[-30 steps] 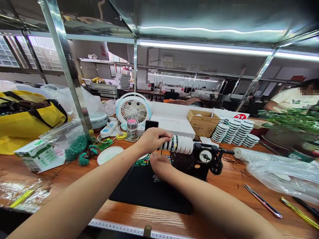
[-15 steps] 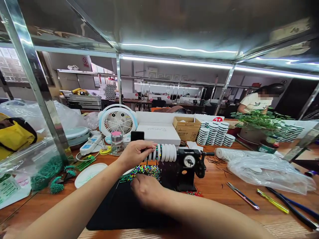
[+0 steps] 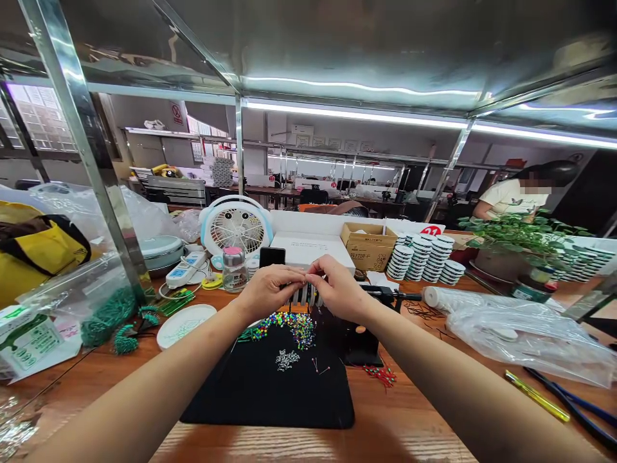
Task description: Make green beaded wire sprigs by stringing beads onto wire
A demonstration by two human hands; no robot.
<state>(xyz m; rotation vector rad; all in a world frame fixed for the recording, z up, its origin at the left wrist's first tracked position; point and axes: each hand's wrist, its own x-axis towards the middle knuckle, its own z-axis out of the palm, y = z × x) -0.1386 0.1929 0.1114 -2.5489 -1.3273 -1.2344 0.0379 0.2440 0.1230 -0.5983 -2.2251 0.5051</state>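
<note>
My left hand [image 3: 272, 290] and my right hand [image 3: 339, 290] meet at the row of white discs [image 3: 304, 297] on the black winding machine [image 3: 364, 344]. The fingers of both are pinched together, fingertips nearly touching; what they hold is too small to name. The hands hide much of the discs and the machine's dial. Below them, colourful beads or pins [image 3: 299, 326] lie at the top of the black mat [image 3: 270, 399]. A small pile of silvery pieces [image 3: 287, 360] and a few loose pins [image 3: 322, 368] rest on the mat.
At the left are a white plate [image 3: 186, 326], a jar [image 3: 234, 270], a power strip [image 3: 187, 270] and a fan [image 3: 237, 228]. Stacked white spools [image 3: 419, 257], plastic wrap [image 3: 520, 328], a yellow tool [image 3: 537, 395] and pliers [image 3: 573, 405] are on the right. Another person [image 3: 515, 193] is behind a plant.
My right hand has risen from the mat to the discs beside my left hand, uncovering the silvery pile and loose pins. The whole view has shifted slightly.
</note>
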